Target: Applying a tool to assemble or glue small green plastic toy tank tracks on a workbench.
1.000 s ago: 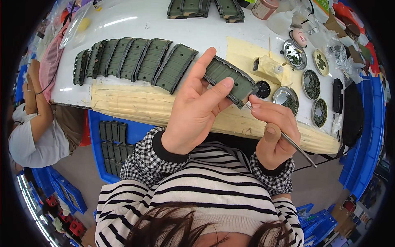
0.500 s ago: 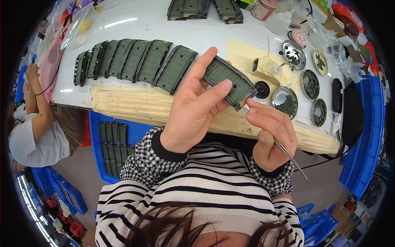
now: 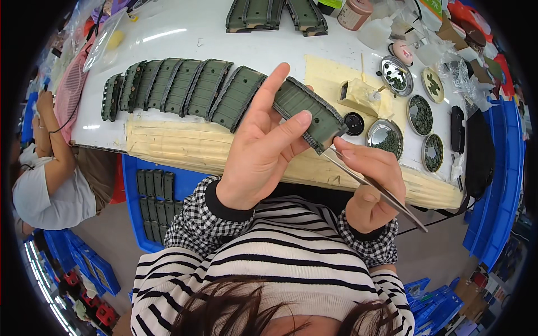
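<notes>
The worktop (image 3: 252,47) has its padded edge (image 3: 179,140) beneath both the left hand (image 3: 255,148) and right hand (image 3: 372,179), with room nearer the body. A row of panels (image 3: 178,89) sits just left. The left, index finger extended, grips one panel (image 3: 315,106), long axis slanting down-right toward the right's fingers, curled around tweezers (image 3: 386,195) near its corner; contact unclear.

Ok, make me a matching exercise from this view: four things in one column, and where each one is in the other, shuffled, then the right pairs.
Things:
1. Green curved piece
2. Metal tweezers
3. Blue bin
4. Pink jar

Places:
A. Below the near edge of the table
B. Held in the right fingers
C. Standing toward the table's far side
D. Held in the left fingers

Pairs: 1-D, 2-B, 3-A, 4-C
</notes>
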A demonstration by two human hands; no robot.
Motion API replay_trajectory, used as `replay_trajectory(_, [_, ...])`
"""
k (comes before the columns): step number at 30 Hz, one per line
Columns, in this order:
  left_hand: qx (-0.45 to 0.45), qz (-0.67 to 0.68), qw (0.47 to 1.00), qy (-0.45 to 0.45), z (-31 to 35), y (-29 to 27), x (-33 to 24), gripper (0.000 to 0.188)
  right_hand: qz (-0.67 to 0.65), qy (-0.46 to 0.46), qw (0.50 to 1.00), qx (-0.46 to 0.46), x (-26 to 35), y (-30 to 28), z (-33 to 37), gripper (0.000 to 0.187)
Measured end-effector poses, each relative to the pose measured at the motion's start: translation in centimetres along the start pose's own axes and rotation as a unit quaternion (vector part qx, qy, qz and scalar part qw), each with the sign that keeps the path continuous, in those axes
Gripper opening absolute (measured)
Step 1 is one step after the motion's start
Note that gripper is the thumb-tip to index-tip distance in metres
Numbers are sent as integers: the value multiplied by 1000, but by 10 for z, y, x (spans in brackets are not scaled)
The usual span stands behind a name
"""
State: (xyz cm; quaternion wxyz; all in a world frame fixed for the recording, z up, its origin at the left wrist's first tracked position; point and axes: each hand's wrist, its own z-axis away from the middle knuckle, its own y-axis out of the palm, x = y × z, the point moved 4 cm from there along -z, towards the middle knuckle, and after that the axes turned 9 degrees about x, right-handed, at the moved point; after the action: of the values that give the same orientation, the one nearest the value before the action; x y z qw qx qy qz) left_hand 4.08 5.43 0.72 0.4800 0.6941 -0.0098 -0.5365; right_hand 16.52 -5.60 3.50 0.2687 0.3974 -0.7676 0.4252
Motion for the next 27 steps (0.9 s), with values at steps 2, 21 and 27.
replay_trajectory(2, [12, -7, 1000, -4, 0, 3, -6, 63, -44, 11, 998, -40, -4, -1, 5, 41])
replay_trajectory(21, [81, 166, 972, -147, -3, -1, -5, 41, -8, 13, 997, -82, 0, 9, -34, 29])
replay_trajectory(27, [53, 137, 972, -183, 4, 5, -8, 52, -29, 36, 997, -66, -3, 10, -36, 25])
